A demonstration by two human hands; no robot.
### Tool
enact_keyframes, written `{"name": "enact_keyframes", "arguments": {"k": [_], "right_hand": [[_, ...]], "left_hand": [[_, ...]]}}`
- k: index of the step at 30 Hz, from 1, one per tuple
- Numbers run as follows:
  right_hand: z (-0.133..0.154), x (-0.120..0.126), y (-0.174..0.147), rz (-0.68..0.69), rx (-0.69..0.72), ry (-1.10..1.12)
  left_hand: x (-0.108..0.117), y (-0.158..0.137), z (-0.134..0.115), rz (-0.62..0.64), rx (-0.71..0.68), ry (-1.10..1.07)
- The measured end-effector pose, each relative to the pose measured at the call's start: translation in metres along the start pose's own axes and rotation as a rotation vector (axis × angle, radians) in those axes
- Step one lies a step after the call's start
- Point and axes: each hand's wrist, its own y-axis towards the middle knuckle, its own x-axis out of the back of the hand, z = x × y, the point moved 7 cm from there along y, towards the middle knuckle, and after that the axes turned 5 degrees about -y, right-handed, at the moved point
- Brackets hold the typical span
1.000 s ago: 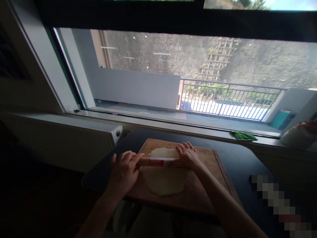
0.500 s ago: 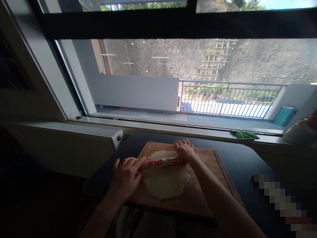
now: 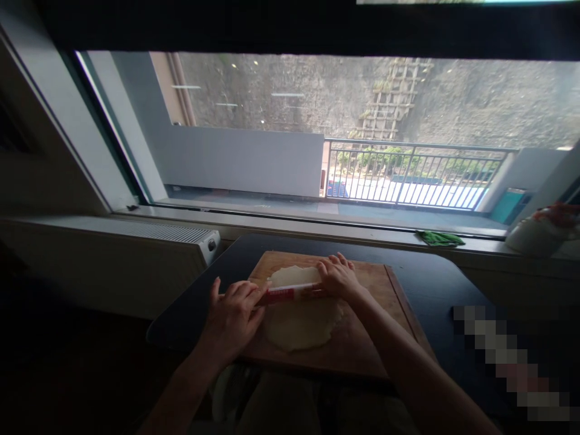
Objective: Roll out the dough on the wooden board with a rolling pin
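Observation:
A rolling pin (image 3: 292,292) with a red and white label lies across a flat, thin sheet of dough (image 3: 299,329) with a ragged edge. My left hand (image 3: 235,314) is closed over the pin's left end, with one finger sticking up. At the other end, my right hand (image 3: 338,277) rests on the pin with its fingers curled over it, hiding that end. Beneath the dough is a wooden cutting board (image 3: 356,353). The pin crosses the far half of the sheet.
The board sits on a dark table (image 3: 446,281) against a window sill. A green cloth (image 3: 439,238) and a pale pot (image 3: 534,235) stand on the sill. To the left is a white radiator (image 3: 154,241). A pixelated object (image 3: 507,362) lies at the right.
The rolling pin has turned, showing another part of its label, and sits slightly nearer me on the dough. Both hands keep their places on it. My view has shifted a little.

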Motion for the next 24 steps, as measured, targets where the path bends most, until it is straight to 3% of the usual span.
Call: {"name": "enact_keyframes", "arguments": {"k": [3, 5, 7, 12, 14, 16, 20, 22, 24], "right_hand": [[0.002, 0.005, 0.037, 0.009, -0.023, 0.013], [0.003, 0.007, 0.036, -0.007, -0.023, 0.014], [0.004, 0.005, 0.011, -0.042, 0.001, 0.004], [0.009, -0.001, -0.087, -0.214, 0.165, -0.062], [0.008, -0.002, -0.095, -0.228, 0.180, -0.080], [0.004, 0.000, -0.072, -0.195, 0.122, -0.072], [0.003, 0.014, 0.007, -0.090, -0.012, -0.007], [0.015, 0.024, 0.026, -0.101, 0.099, 0.001], [0.024, 0.027, 0.023, -0.100, 0.253, 0.012]], "left_hand": [[0.001, 0.001, 0.001, -0.007, -0.007, 0.010], [0.002, 0.002, 0.003, -0.014, 0.002, 0.012], [0.001, 0.002, 0.002, -0.021, 0.010, 0.010], [-0.005, -0.004, -0.014, 0.019, -0.023, -0.038], [-0.006, -0.004, -0.020, 0.038, -0.031, -0.056], [-0.006, 0.002, -0.022, 0.057, -0.039, -0.058], [-0.009, 0.036, -0.016, 0.158, -0.070, -0.055], [-0.007, 0.060, -0.016, 0.165, -0.097, -0.045], [-0.002, 0.081, -0.024, 0.110, -0.151, -0.041]]}}
